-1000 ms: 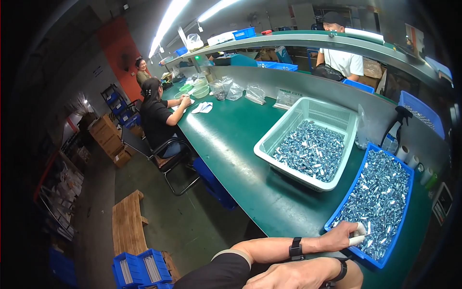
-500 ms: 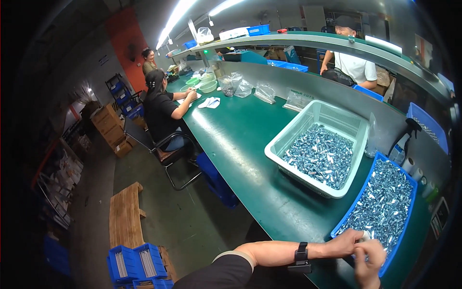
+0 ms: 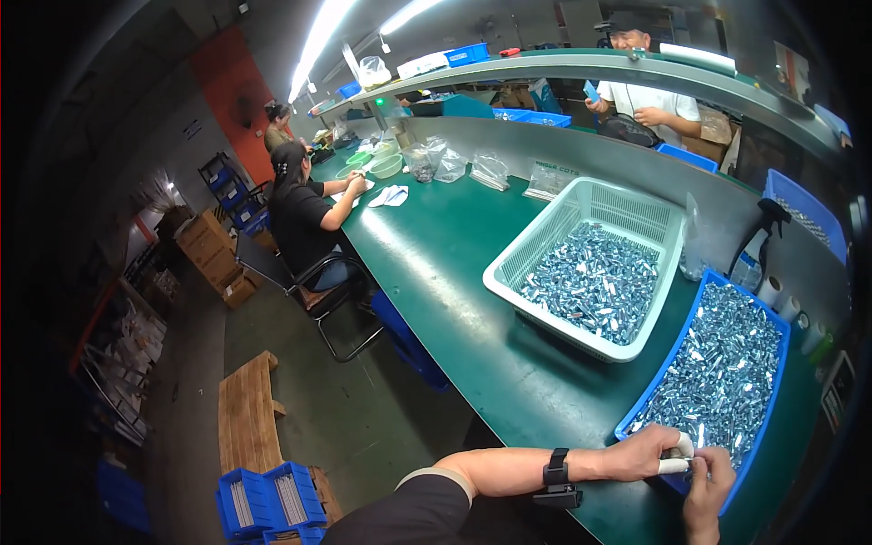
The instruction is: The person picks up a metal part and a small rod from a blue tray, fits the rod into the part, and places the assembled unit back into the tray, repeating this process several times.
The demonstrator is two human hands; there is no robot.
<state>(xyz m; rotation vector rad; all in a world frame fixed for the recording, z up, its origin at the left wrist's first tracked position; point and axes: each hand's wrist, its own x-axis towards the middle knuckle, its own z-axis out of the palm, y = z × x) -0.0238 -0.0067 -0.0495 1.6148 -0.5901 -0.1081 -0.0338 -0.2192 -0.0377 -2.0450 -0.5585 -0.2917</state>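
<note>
A blue tray [image 3: 774, 338] heaped with small silvery metal parts [image 3: 722, 372] lies on the green bench at the right. My left hand [image 3: 647, 451], with a black watch on the wrist and white covers on two fingertips, rests on the tray's near corner. My right hand [image 3: 707, 486] comes up from the bottom edge and meets it fingertip to fingertip. Both hands pinch what looks like one small metal part between them, right over the tray's near rim.
A pale green mesh basket [image 3: 536, 263] of the same parts sits left of the tray on the long green bench [image 3: 436, 263]. Bagged parts, bowls and a spray bottle [image 3: 752, 259] stand further back. Two seated people work at the far left end; another person stands behind the raised shelf. Blue crates and a wooden pallet lie on the floor.
My right hand has come out from under my left forearm and joined the left hand at the tray's near corner. The view has shifted slightly.
</note>
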